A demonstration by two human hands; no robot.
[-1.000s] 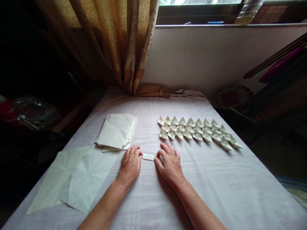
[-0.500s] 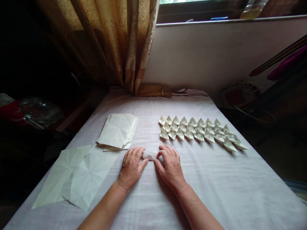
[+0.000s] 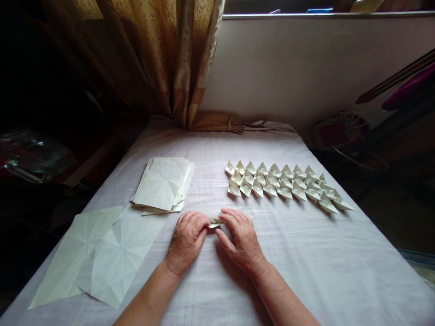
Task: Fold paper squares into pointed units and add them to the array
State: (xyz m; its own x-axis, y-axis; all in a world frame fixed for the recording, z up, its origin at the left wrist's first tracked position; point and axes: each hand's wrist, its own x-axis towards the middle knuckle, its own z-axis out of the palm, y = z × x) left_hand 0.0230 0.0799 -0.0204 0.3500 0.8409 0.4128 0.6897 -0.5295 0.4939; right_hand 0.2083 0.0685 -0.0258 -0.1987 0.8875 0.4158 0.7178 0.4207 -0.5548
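A small folded paper boat (image 3: pixel 215 222) lies between my hands over the cloth. My left hand (image 3: pixel 187 237) pinches its left end between thumb and fingers. At the other end, the fingertips of my right hand (image 3: pixel 239 235) rest at the paper's edge, with the thumb held apart below. Several finished paper boats (image 3: pixel 272 181) of the same kind stand close together in rows beyond my right hand. A stack of creased paper sheets (image 3: pixel 163 183) lies beyond my left hand.
Loose creased sheets (image 3: pixel 112 258) overlap at the left front of the cloth-covered table (image 3: pixel 306 267). A gold curtain (image 3: pixel 183 68) hangs down to the far edge, in front of a pale wall (image 3: pixel 278 68). A clear plastic container (image 3: pixel 37 156) is off to the left.
My right thumb has come away from the paper boat, and the boat has turned so its hollow shows more. My left hand still grips it. The view has tipped slightly downward.
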